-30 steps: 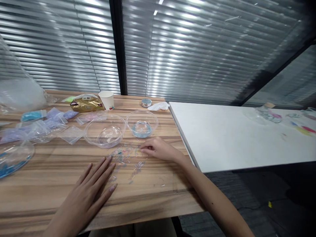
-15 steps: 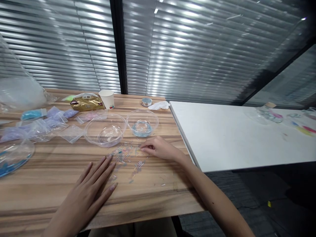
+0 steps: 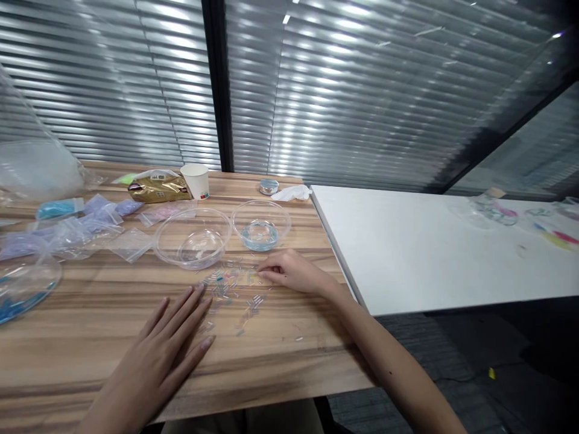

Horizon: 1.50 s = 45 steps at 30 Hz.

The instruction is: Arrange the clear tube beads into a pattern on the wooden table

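Small tube-shaped beads in pale, pink, teal and yellowish tones lie scattered on the wooden table. My left hand rests flat at their left side, fingers spread and holding nothing. At the right edge of the scatter, my right hand has thumb and fingertips pinched together low over the table; whatever is between them is too small to make out. Just behind the beads stand a clear plastic bowl and a smaller clear bowl with a bluish layer at its base.
Zip bags of purple beads, a blue packet and a clear bowl with blue pieces are at the left. A gold tissue pack, paper cup, round tin and crumpled tissue stand behind. A white table adjoins.
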{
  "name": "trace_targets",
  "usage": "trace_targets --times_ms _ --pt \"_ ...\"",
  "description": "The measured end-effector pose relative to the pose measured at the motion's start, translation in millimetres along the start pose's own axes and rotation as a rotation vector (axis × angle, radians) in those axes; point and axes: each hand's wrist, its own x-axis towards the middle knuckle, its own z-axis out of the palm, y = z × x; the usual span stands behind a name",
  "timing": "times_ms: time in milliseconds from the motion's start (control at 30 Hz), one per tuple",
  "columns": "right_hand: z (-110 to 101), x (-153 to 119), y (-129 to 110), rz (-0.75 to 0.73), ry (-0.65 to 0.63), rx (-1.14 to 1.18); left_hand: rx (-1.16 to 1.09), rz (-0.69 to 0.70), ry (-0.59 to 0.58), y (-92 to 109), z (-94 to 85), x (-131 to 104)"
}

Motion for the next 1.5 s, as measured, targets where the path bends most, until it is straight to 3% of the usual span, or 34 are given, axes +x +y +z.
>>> trace_targets --times_ms 767,1067,1500 --pt "-5.4 -3.3 -4.1 -0.023 0.004 0.016 -0.153 -0.079 0.056 1.5 -5.0 -0.1" --pt "-7.5 -3.6 -8.6 -0.099 -0.189 0.113 -0.160 -0.086 0.049 2.5 -4.1 -0.6" --pt "3.0 -0.5 -16.5 -0.150 -0.188 0.121 -0.169 -0.087 0.051 1.8 -3.9 -0.7"
